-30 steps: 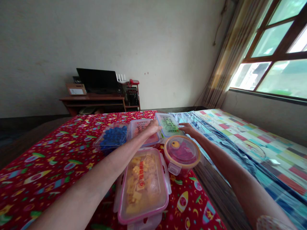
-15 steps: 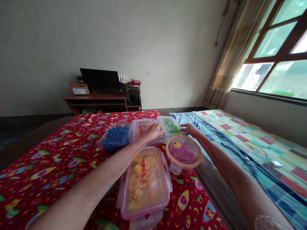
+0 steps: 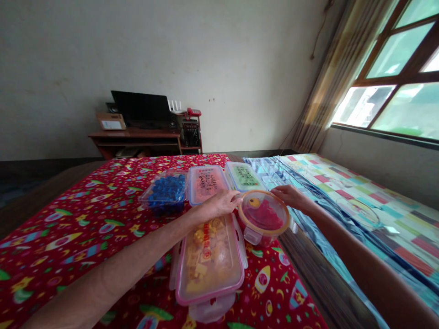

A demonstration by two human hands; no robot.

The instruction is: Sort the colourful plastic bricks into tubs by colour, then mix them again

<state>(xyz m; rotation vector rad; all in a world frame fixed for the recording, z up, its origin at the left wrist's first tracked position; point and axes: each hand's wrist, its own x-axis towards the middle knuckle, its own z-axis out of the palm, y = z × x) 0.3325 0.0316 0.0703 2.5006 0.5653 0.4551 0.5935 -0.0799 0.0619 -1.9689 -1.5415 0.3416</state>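
Observation:
A round clear container (image 3: 264, 218) with an orange-rimmed lid holds pink-red pieces. My left hand (image 3: 223, 202) is at its left rim with fingers curled together, and my right hand (image 3: 291, 196) grips the far right rim. The fingertips are partly hidden. Under my left wrist lies a pink-rimmed rectangular box (image 3: 214, 260) of yellow blocks, lid on. Just beyond stand a blue-rimmed lidded box (image 3: 206, 182) with orange-pink contents and dark writing, and a lidded box (image 3: 244, 176) with green contents. To the left, a clear box (image 3: 167, 192) holds blue pieces.
The containers stand on a red patterned cloth (image 3: 113, 256). A dark wooden edge (image 3: 318, 269) runs along its right side, beside a bed with a checked sheet (image 3: 343, 183). By the far wall, a desk (image 3: 137, 133) bears a monitor (image 3: 140, 109) and a red telephone (image 3: 194, 112).
Both hands have moved back from the green box to the sides of the round container. The green box now sits slightly further from my hands. The view has shifted slightly.

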